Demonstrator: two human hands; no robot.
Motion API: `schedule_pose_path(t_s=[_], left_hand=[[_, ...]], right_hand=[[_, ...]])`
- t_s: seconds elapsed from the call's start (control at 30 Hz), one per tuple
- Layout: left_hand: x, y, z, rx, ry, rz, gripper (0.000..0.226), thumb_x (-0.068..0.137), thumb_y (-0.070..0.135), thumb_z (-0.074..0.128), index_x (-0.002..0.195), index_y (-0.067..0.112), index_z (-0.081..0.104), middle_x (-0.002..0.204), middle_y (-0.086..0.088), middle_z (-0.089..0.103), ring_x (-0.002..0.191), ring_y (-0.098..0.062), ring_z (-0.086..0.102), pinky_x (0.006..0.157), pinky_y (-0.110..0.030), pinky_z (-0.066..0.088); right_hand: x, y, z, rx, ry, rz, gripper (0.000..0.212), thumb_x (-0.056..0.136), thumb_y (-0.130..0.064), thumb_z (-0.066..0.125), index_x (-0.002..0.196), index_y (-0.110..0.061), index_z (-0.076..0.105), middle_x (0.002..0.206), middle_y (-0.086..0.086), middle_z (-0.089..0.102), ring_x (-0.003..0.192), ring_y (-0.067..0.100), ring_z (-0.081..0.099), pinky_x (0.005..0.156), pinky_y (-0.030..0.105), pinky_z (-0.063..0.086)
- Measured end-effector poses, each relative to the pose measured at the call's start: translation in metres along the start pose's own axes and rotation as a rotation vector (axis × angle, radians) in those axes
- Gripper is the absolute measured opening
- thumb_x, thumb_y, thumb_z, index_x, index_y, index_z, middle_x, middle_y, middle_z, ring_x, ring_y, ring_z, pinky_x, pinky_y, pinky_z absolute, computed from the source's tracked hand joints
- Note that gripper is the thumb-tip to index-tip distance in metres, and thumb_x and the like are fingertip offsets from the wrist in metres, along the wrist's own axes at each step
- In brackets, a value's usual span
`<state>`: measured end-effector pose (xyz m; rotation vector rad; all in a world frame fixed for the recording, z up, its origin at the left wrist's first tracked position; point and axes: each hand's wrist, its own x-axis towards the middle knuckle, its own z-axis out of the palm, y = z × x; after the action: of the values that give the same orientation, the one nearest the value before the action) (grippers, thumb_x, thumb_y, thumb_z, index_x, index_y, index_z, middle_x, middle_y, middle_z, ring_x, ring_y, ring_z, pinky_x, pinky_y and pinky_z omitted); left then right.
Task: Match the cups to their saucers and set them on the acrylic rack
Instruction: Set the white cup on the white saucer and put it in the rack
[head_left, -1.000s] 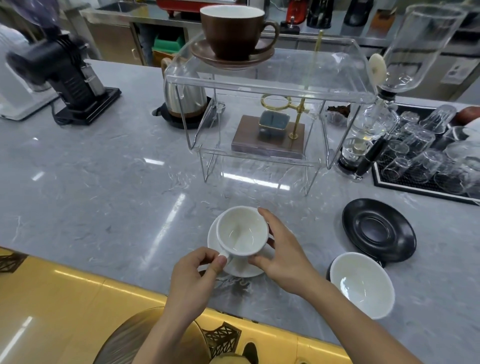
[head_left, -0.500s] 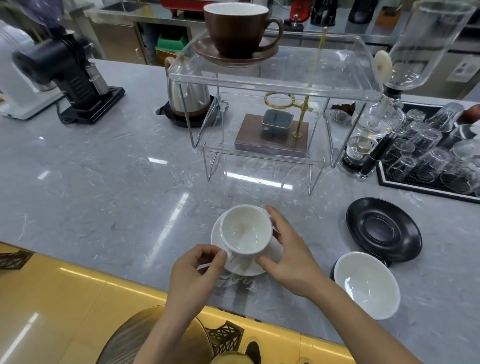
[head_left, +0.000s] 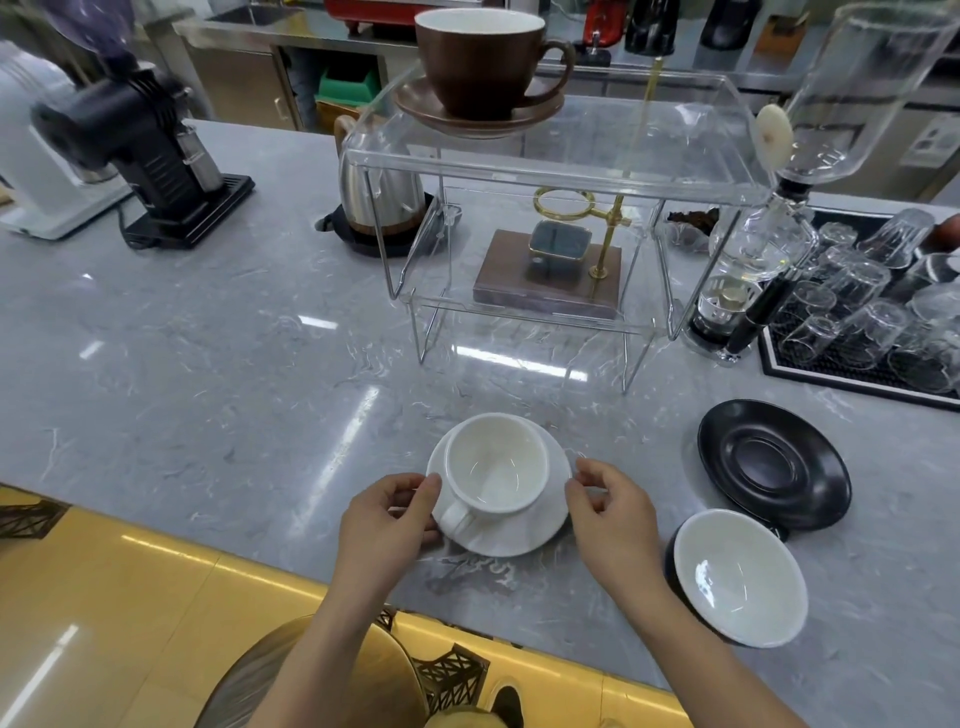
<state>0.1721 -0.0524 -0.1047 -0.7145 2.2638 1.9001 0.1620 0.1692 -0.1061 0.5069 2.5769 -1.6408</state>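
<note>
A white cup (head_left: 496, 465) stands on a white saucer (head_left: 524, 535) on the grey counter, its handle toward me. My left hand (head_left: 387, 519) pinches the saucer's left rim. On the opposite rim, the fingers of my right hand (head_left: 610, 517) are curled at the edge. A black cup with a white inside (head_left: 737, 577) sits at the right front, and beside it lies a black saucer (head_left: 774, 462). On the top shelf of the clear acrylic rack (head_left: 597, 156) a brown cup (head_left: 480, 57) rests on its brown saucer (head_left: 415, 101).
A wooden stand with a brass ring (head_left: 550, 270) sits behind the rack's lower shelf. A kettle (head_left: 382, 197) and a black grinder (head_left: 140, 150) are at the left rear. At the right stand a glass siphon (head_left: 753, 244) and a black mat of upturned glasses (head_left: 872, 312).
My right hand has left the cup's side and gone to the saucer's right rim. My left hand has shifted from the cup's handle to the saucer's left rim.
</note>
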Motion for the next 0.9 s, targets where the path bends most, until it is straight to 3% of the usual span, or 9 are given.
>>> schedule_pose_path(t_s=[0.07, 0.13, 0.23, 0.33, 0.43, 0.57, 0.67, 0.9], left_hand=[[0.002, 0.004, 0.001, -0.032, -0.028, -0.044, 0.026, 0.090, 0.039, 0.070, 0.103, 0.017, 0.073, 0.085, -0.012, 0.074, 0.069, -0.024, 0.078, 0.071, -0.044, 0.066], [0.004, 0.007, 0.001, -0.052, -0.040, -0.070, 0.030, 0.089, 0.044, 0.070, 0.102, 0.017, 0.075, 0.082, -0.012, 0.075, 0.070, -0.026, 0.077, 0.070, -0.046, 0.066], [0.007, 0.012, 0.001, -0.095, -0.062, -0.088, 0.036, 0.087, 0.046, 0.071, 0.097, 0.012, 0.078, 0.076, -0.010, 0.076, 0.070, -0.027, 0.077, 0.070, -0.046, 0.065], [0.007, 0.016, 0.000, -0.118, -0.087, -0.101, 0.035, 0.087, 0.043, 0.072, 0.095, 0.010, 0.078, 0.073, -0.008, 0.076, 0.068, -0.026, 0.077, 0.064, -0.039, 0.065], [0.007, 0.017, -0.001, -0.131, -0.099, -0.106, 0.032, 0.087, 0.040, 0.073, 0.096, 0.009, 0.078, 0.077, -0.009, 0.078, 0.070, -0.026, 0.077, 0.062, -0.034, 0.063], [0.009, 0.017, -0.002, -0.160, -0.120, -0.117, 0.030, 0.086, 0.036, 0.075, 0.094, 0.007, 0.079, 0.079, -0.015, 0.077, 0.076, -0.034, 0.075, 0.069, -0.040, 0.065], [0.010, 0.018, -0.003, -0.183, -0.140, -0.125, 0.027, 0.085, 0.033, 0.076, 0.093, 0.007, 0.080, 0.077, -0.017, 0.076, 0.074, -0.034, 0.071, 0.076, -0.047, 0.064], [0.012, 0.020, -0.002, -0.161, -0.127, -0.126, 0.022, 0.085, 0.029, 0.077, 0.089, 0.008, 0.081, 0.079, -0.023, 0.076, 0.072, -0.034, 0.072, 0.071, -0.045, 0.065]], right_hand=[[0.003, -0.002, -0.001, 0.048, -0.017, 0.031, 0.023, 0.094, -0.025, 0.060, 0.116, -0.022, 0.066, 0.100, -0.004, 0.069, 0.085, 0.005, 0.063, 0.072, 0.023, 0.052], [0.006, -0.005, -0.001, 0.080, -0.037, 0.044, 0.011, 0.093, -0.027, 0.061, 0.096, -0.026, 0.072, 0.087, 0.000, 0.073, 0.076, 0.016, 0.066, 0.075, 0.038, 0.057], [0.008, -0.012, -0.002, 0.103, -0.060, 0.049, 0.019, 0.091, -0.036, 0.065, 0.074, -0.030, 0.070, 0.074, 0.007, 0.073, 0.069, 0.031, 0.067, 0.072, 0.044, 0.057], [0.009, -0.017, -0.002, 0.158, -0.076, 0.093, 0.026, 0.086, -0.041, 0.068, 0.083, -0.016, 0.074, 0.085, 0.019, 0.072, 0.074, 0.038, 0.069, 0.062, 0.044, 0.060], [0.009, -0.018, -0.002, 0.227, -0.101, 0.142, 0.034, 0.081, -0.047, 0.072, 0.085, -0.013, 0.075, 0.087, 0.022, 0.072, 0.077, 0.037, 0.071, 0.062, 0.043, 0.063], [0.008, -0.021, -0.004, 0.267, -0.148, 0.166, 0.028, 0.080, -0.045, 0.074, 0.089, -0.018, 0.075, 0.086, 0.010, 0.075, 0.080, 0.030, 0.074, 0.066, 0.046, 0.063], [0.007, -0.022, -0.004, 0.278, -0.166, 0.169, 0.021, 0.080, -0.040, 0.076, 0.086, -0.020, 0.074, 0.088, 0.012, 0.075, 0.081, 0.030, 0.074, 0.069, 0.049, 0.063], [0.007, -0.021, 0.000, 0.267, -0.132, 0.167, 0.026, 0.075, -0.042, 0.076, 0.082, -0.017, 0.076, 0.084, 0.013, 0.075, 0.080, 0.034, 0.073, 0.067, 0.057, 0.060]])
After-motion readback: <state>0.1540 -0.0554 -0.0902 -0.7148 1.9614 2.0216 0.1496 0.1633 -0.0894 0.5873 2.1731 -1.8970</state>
